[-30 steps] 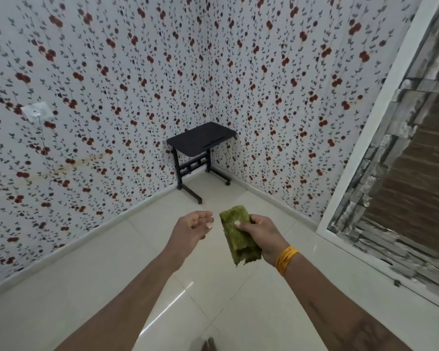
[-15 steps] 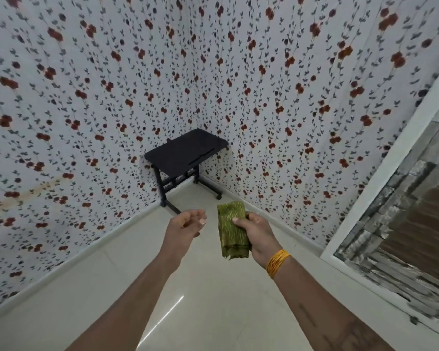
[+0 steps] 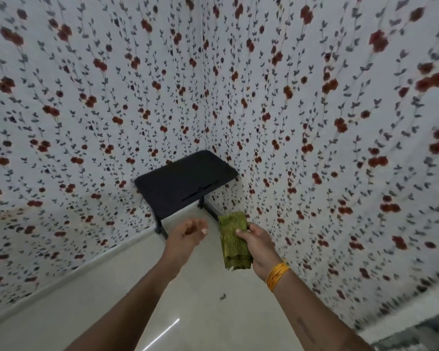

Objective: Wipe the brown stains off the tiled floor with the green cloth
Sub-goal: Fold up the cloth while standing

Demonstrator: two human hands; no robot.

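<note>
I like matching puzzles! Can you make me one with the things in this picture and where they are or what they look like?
Things:
1. green cloth
2. black side table
3. orange bangles
4. left hand

Descriptions:
A. stands in the corner of the room
B. on the right wrist
C. folded, gripped in the right hand
D. fingers loosely curled, holding nothing

Pairs: 1-C, 2-A, 3-B, 4-D
</note>
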